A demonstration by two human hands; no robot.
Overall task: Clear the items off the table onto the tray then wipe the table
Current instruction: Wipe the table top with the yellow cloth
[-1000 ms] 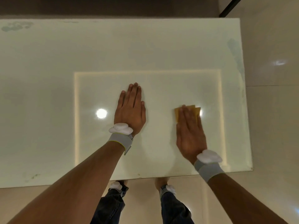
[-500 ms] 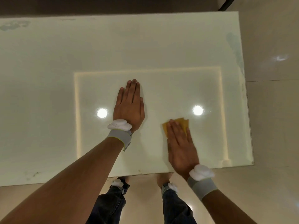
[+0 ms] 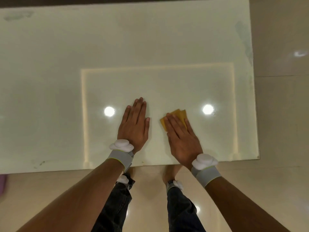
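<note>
The glossy white table [image 3: 150, 39] fills the head view, with nothing on it but my hands and a cloth. My left hand [image 3: 134, 126] lies flat on the table near its front edge, palm down, fingers together, holding nothing. My right hand [image 3: 182, 139] presses palm down on a folded yellow cloth [image 3: 179, 113], whose far corners stick out past the fingertips. The two hands are a short gap apart. No tray is in view.
Smudges mark the table's far left corner [image 3: 18, 15] and its right edge [image 3: 243, 36]. Beige floor tiles [image 3: 280, 114] lie to the right of and below the table. A purple object [image 3: 2, 183] shows at the left edge. My legs stand under the near edge.
My right hand has slid the yellow cloth leftward over the table, ending close beside my left hand. The left hand has stayed flat in place.
</note>
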